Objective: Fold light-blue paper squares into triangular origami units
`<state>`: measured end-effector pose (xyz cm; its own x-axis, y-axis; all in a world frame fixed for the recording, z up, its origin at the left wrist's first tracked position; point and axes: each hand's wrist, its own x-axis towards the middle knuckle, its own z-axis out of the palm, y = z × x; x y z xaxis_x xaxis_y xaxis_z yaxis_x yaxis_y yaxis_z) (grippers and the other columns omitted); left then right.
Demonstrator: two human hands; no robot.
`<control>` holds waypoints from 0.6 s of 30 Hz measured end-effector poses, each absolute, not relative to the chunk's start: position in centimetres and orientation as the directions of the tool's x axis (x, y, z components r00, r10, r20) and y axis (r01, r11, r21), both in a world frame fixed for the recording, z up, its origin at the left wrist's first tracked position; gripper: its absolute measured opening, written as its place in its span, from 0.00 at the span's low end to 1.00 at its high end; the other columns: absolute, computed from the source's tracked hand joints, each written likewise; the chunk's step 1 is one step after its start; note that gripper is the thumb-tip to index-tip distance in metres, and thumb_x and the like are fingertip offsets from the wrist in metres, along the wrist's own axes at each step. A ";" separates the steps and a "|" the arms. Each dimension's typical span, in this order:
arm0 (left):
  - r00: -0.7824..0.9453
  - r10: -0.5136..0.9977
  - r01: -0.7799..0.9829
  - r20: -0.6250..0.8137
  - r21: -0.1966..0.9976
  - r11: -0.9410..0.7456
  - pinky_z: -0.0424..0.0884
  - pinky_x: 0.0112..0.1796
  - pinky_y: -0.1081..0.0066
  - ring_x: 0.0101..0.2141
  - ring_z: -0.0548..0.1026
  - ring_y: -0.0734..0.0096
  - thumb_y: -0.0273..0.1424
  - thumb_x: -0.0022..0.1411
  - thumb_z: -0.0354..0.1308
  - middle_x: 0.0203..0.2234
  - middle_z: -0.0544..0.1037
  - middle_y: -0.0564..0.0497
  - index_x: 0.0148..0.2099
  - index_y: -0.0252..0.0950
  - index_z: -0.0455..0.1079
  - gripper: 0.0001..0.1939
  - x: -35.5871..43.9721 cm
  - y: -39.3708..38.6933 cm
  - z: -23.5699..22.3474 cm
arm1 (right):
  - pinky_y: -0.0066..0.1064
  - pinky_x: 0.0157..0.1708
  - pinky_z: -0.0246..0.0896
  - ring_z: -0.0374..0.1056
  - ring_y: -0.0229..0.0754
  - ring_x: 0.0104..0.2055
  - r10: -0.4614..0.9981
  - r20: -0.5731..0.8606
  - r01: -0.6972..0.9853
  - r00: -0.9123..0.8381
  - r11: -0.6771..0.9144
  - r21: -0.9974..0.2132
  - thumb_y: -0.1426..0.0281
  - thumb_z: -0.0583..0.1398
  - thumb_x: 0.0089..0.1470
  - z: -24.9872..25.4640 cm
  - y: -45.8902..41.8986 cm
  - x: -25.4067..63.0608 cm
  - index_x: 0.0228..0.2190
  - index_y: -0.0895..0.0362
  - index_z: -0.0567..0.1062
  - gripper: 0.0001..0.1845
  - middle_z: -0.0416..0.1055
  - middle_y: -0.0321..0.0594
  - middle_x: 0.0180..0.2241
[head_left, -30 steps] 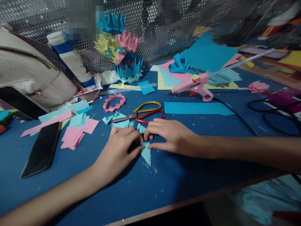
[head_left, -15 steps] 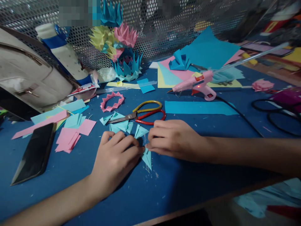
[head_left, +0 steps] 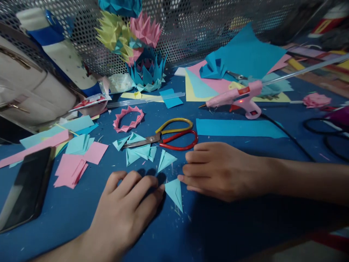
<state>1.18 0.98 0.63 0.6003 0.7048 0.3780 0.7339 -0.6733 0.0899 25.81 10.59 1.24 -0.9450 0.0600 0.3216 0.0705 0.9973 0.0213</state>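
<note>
A small folded light-blue paper triangle [head_left: 174, 192] lies on the blue table [head_left: 218, 225] between my hands. My left hand [head_left: 128, 207] rests knuckles-up with curled fingers, its fingertips pressing the triangle's left corner. My right hand [head_left: 218, 169] comes in from the right with its fingers held together, and its fingertips touch the triangle's top right edge. Several more folded light-blue triangles [head_left: 141, 151] lie just beyond my hands.
Red-and-yellow scissors [head_left: 174, 136] lie behind the triangles. A pink glue gun [head_left: 240, 98] with its cord, a blue paper strip [head_left: 237, 128], a pink paper ring [head_left: 128, 120], pink squares [head_left: 71, 169], a phone [head_left: 24, 189], stacked paper flowers [head_left: 141, 54] and a bag [head_left: 27, 94] surround them.
My hands have drawn slightly apart, so more of the folded triangle shows. The view has tilted down and moved closer to the table.
</note>
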 end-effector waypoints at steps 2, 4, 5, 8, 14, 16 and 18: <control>0.612 0.679 0.729 0.404 0.044 -0.683 0.57 0.39 0.61 0.34 0.69 0.66 0.26 0.75 0.49 0.38 0.82 0.54 0.40 0.38 0.77 0.15 1.1 0.5 0.5 | 0.36 0.30 0.51 0.60 0.39 0.34 0.041 0.361 0.061 -0.932 0.997 0.045 0.70 0.56 0.66 0.8 10.8 25.9 0.36 0.58 0.75 0.09 0.71 0.37 0.31; 0.632 0.633 0.707 0.447 0.003 -0.708 0.58 0.43 0.61 0.37 0.70 0.65 0.25 0.76 0.46 0.41 0.83 0.54 0.42 0.37 0.77 0.17 1.0 -0.1 0.3 | 0.35 0.29 0.52 0.61 0.39 0.34 0.008 0.405 0.047 -0.914 0.995 0.085 0.70 0.56 0.67 0.3 11.0 26.0 0.37 0.58 0.74 0.08 0.70 0.36 0.31; 0.645 0.606 0.685 0.466 -0.002 -0.728 0.58 0.44 0.62 0.39 0.70 0.66 0.25 0.76 0.43 0.41 0.83 0.55 0.44 0.37 0.77 0.19 1.0 -0.4 0.3 | 0.34 0.29 0.52 0.62 0.39 0.34 -0.004 0.421 0.042 -0.907 0.994 0.100 0.70 0.56 0.67 0.1 11.1 26.0 0.37 0.57 0.73 0.07 0.71 0.36 0.31; 0.707 0.572 0.617 0.415 0.032 -0.786 0.58 0.48 0.65 0.42 0.72 0.68 0.25 0.78 0.38 0.43 0.82 0.55 0.50 0.35 0.76 0.22 1.0 -0.6 0.5 | 0.34 0.28 0.52 0.62 0.38 0.33 -0.005 0.445 0.039 -0.895 0.995 0.089 0.71 0.56 0.66 0.0 11.2 26.1 0.35 0.56 0.72 0.07 0.71 0.35 0.32; 0.730 0.568 0.568 0.380 0.122 -0.814 0.53 0.56 0.62 0.45 0.72 0.64 0.27 0.77 0.41 0.48 0.81 0.49 0.51 0.33 0.76 0.20 0.9 0.2 0.1 | 0.33 0.30 0.56 0.61 0.36 0.33 -0.026 0.446 -0.034 -0.895 0.999 -0.010 0.74 0.55 0.67 0.0 11.1 25.9 0.42 0.56 0.74 0.08 0.71 0.35 0.34; 0.736 0.563 0.556 0.376 0.141 -0.819 0.53 0.57 0.59 0.47 0.72 0.61 0.26 0.76 0.41 0.51 0.79 0.46 0.53 0.31 0.75 0.20 0.8 0.4 -0.2 | 0.32 0.34 0.58 0.61 0.37 0.35 0.006 0.420 -0.004 -0.908 1.000 -0.022 0.72 0.54 0.68 -0.2 11.1 25.9 0.45 0.56 0.74 0.09 0.71 0.35 0.36; 0.735 0.563 0.547 0.378 0.159 -0.822 0.54 0.57 0.57 0.48 0.72 0.59 0.25 0.76 0.41 0.52 0.78 0.43 0.54 0.30 0.74 0.19 0.7 0.5 -0.4 | 0.33 0.40 0.59 0.62 0.39 0.38 0.064 0.381 0.043 -0.922 0.997 -0.064 0.68 0.53 0.69 -0.4 11.1 25.9 0.46 0.55 0.74 0.11 0.71 0.37 0.38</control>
<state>0.73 0.52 -0.41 0.7349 0.5630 0.3780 0.5474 -0.8216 0.1594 25.93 11.15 -0.42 -0.9223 0.0640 0.3810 0.0427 0.9970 -0.0642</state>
